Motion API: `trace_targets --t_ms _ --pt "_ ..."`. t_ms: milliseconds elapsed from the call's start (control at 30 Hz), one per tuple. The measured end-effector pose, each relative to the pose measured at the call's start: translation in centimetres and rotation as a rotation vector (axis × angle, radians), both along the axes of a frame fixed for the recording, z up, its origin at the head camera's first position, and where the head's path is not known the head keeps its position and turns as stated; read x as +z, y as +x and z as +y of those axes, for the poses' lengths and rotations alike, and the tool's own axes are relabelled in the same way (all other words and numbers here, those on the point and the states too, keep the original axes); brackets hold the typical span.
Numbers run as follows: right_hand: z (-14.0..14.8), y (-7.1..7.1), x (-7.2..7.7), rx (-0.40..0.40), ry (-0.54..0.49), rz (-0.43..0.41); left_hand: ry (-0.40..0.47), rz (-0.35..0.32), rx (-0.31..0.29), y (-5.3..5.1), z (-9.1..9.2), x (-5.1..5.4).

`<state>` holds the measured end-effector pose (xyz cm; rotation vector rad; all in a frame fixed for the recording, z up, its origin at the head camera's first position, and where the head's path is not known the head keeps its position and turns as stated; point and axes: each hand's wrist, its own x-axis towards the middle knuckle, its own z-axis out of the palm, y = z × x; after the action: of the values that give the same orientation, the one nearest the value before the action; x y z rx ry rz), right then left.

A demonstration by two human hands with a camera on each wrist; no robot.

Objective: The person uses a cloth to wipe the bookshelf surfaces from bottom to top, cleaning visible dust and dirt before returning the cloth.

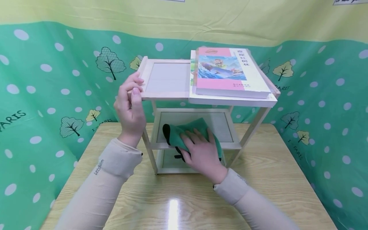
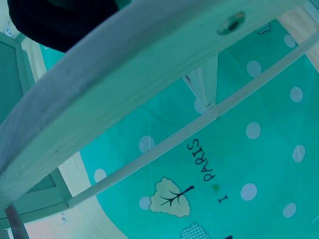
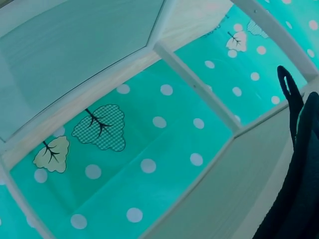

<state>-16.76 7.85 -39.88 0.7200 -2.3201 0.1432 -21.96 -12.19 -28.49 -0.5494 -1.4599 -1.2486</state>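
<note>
Two-handed work at a three-tier wooden rack (image 1: 254,127), seen from your head camera and both wrists. Your left grip (image 1: 132,108), a bare hand, holds the left end of the top shelf (image 1: 169,76), its fingers bent over the end rail and its thumb up at the front corner. Your right grip (image 1: 202,151) lies spread, palm down, over a green cloth (image 1: 175,135), pressing it with extended fingers rather than pinching it. The cloth rests on the middle shelf (image 1: 224,127), toward the front; it covers part of the front rail and hangs slightly below it, and its black edging curls up at the left. In the right wrist view, the dark edging and a small black loop (image 3: 288,84) enter at the right margin. Under your right forearm's reach, the bottom shelf (image 1: 169,163) is partly hidden. On the right half of the top shelf, a pink-and-cream book (image 1: 221,68) lies flat on a wider white-edged book (image 1: 234,101). The rack stands on a wood-grained surface (image 1: 276,185), before a green-and-yellow curtain (image 1: 37,86) printed with dots and trees. In the left wrist view, a metal fitting (image 2: 232,23) sits in the pale rail.
</note>
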Motion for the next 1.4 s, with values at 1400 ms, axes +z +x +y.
trace_targets --t_ms 1400 --pt "-5.4 0.5 0.3 -0.033 0.097 -0.033 0.020 0.002 -0.029 0.0 0.0 0.0"
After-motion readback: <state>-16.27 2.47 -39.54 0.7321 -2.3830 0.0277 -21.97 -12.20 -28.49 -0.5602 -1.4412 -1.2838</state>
